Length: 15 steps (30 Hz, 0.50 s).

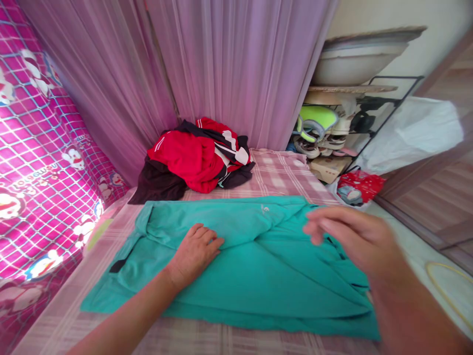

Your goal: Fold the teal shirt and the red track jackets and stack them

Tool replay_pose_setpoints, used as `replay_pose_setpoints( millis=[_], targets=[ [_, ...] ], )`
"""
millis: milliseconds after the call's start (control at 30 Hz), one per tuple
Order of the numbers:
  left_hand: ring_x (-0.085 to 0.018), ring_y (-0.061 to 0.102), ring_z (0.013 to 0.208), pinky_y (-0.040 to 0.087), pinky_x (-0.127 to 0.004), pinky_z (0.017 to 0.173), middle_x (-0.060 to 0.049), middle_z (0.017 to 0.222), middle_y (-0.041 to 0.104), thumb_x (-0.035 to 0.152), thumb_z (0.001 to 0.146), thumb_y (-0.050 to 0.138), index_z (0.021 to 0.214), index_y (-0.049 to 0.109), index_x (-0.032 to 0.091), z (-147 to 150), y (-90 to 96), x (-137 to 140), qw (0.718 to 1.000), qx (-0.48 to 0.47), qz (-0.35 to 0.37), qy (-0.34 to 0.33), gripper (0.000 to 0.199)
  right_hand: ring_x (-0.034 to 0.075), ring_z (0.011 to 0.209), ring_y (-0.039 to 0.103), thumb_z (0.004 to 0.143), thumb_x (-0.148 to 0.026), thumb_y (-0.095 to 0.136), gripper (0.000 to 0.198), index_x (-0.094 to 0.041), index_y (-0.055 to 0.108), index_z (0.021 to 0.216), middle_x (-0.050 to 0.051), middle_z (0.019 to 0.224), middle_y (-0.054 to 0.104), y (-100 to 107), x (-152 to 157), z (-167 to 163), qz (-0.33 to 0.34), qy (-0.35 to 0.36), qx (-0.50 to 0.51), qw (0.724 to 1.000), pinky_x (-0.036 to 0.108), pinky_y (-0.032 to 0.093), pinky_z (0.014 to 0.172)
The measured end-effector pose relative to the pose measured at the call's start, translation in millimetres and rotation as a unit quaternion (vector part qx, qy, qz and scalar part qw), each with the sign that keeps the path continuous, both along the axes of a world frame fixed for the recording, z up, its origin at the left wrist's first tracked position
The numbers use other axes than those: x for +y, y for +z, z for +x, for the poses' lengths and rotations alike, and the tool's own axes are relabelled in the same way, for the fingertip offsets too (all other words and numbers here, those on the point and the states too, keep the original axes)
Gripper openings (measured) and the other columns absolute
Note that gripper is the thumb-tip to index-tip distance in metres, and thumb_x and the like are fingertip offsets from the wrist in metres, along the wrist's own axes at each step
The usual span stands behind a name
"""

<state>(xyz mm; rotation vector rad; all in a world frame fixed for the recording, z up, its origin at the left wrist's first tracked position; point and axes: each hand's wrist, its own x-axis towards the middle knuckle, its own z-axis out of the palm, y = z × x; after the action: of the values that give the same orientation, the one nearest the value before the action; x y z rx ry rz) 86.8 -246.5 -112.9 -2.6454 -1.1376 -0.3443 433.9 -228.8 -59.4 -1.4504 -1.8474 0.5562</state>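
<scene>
A teal garment (229, 276) with a small white logo near its far edge lies folded lengthwise on the checked bedding. Some dark trim shows at its left end and along its right side. Near the left middle, my left hand (197, 251) rests palm down on the cloth, fingers lightly bent and holding nothing. My right hand (354, 236) is over the garment's right end, slightly blurred, its fingers loosely curled. No cloth is seen lifted in it.
A heap of red and black clothes (195, 162) lies beyond the garment, against a purple curtain (229, 69). Pink patterned cloth (48, 162) hangs on the left. At the right stand a shoe rack (384, 118) and a red bag (365, 186), beside the checked bedding (284, 172).
</scene>
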Motion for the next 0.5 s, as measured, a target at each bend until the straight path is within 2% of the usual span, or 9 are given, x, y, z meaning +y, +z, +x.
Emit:
replay_pose_setpoints(
  millis=[67, 100, 167, 267, 367, 433, 500],
  targets=[
    [-0.018, 0.059, 0.085, 0.041, -0.042, 0.097, -0.003, 0.087, 0.066, 0.022, 0.093, 0.057, 0.103, 0.067, 0.023, 6.6, 1.5, 4.3, 0.999, 0.035, 0.024, -0.017, 0.015, 0.018, 0.063, 0.066, 0.093, -0.039, 0.047, 0.032, -0.026, 0.070, 0.111, 0.004, 0.089, 0.075, -5.7, 33.3, 0.4, -0.063, 0.004, -0.030, 0.998, 0.033, 0.057, 0.063],
    [-0.018, 0.058, 0.083, 0.042, -0.041, 0.095, -0.002, 0.084, 0.065, 0.020, 0.093, 0.056, 0.100, 0.067, 0.023, 7.8, 2.8, 7.0, 0.998, 0.043, 0.028, -0.023, 0.014, 0.016, 0.060, 0.066, 0.092, -0.035, 0.047, 0.033, -0.023, 0.070, 0.112, 0.005, 0.091, 0.076, -10.2, 49.4, -0.4, -0.097, -0.010, -0.059, 0.994, 0.031, 0.056, 0.062],
    [-0.017, 0.058, 0.082, 0.042, -0.038, 0.089, -0.002, 0.085, 0.066, 0.021, 0.094, 0.054, 0.099, 0.067, 0.023, 6.8, 6.7, 13.4, 0.999, 0.035, 0.026, -0.022, 0.015, 0.017, 0.065, 0.068, 0.092, -0.031, 0.048, 0.034, -0.021, 0.069, 0.117, 0.007, 0.104, 0.076, -21.2, 78.0, -3.2, -0.117, -0.041, -0.140, 0.982, 0.029, 0.054, 0.066],
    [-0.018, 0.060, 0.084, 0.043, -0.035, 0.081, -0.003, 0.092, 0.068, 0.028, 0.097, 0.050, 0.104, 0.069, 0.024, 2.0, 15.1, 26.8, 0.999, -0.029, 0.018, 0.022, 0.020, 0.021, 0.084, 0.070, 0.090, -0.033, 0.056, 0.039, -0.020, 0.066, 0.126, 0.008, 0.115, 0.073, -35.6, 106.1, -8.6, -0.120, -0.033, -0.260, 0.958, 0.030, 0.052, 0.077],
    [-0.020, 0.061, 0.087, 0.044, -0.035, 0.077, -0.005, 0.096, 0.068, 0.032, 0.097, 0.049, 0.108, 0.069, 0.024, -0.4, 21.2, 42.7, 0.993, -0.071, 0.020, 0.091, 0.024, 0.024, 0.096, 0.068, 0.089, -0.030, 0.057, 0.029, -0.022, 0.074, 0.111, 0.007, 0.108, 0.075, -40.6, 120.2, -14.0, -0.122, -0.018, -0.353, 0.928, 0.030, 0.049, 0.080],
    [-0.022, 0.061, 0.088, 0.045, -0.036, 0.077, -0.007, 0.097, 0.067, 0.032, 0.095, 0.053, 0.106, 0.069, 0.022, 0.1, 21.6, 50.0, 0.990, -0.058, 0.045, 0.123, 0.022, 0.024, 0.098, 0.067, 0.091, -0.028, 0.052, 0.027, -0.023, 0.076, 0.101, 0.008, 0.106, 0.075, -39.6, 127.1, -17.4, -0.120, -0.027, -0.386, 0.914, 0.030, 0.048, 0.080],
    [-0.023, 0.059, 0.089, 0.045, -0.037, 0.078, -0.007, 0.098, 0.067, 0.029, 0.092, 0.057, 0.103, 0.070, 0.022, 1.0, 19.5, 51.9, 0.988, -0.034, 0.079, 0.125, 0.018, 0.025, 0.100, 0.067, 0.094, -0.029, 0.047, 0.032, -0.020, 0.076, 0.104, 0.011, 0.110, 0.074, -37.4, 134.2, -20.7, -0.115, -0.041, -0.398, 0.909, 0.032, 0.048, 0.081]
  ],
)
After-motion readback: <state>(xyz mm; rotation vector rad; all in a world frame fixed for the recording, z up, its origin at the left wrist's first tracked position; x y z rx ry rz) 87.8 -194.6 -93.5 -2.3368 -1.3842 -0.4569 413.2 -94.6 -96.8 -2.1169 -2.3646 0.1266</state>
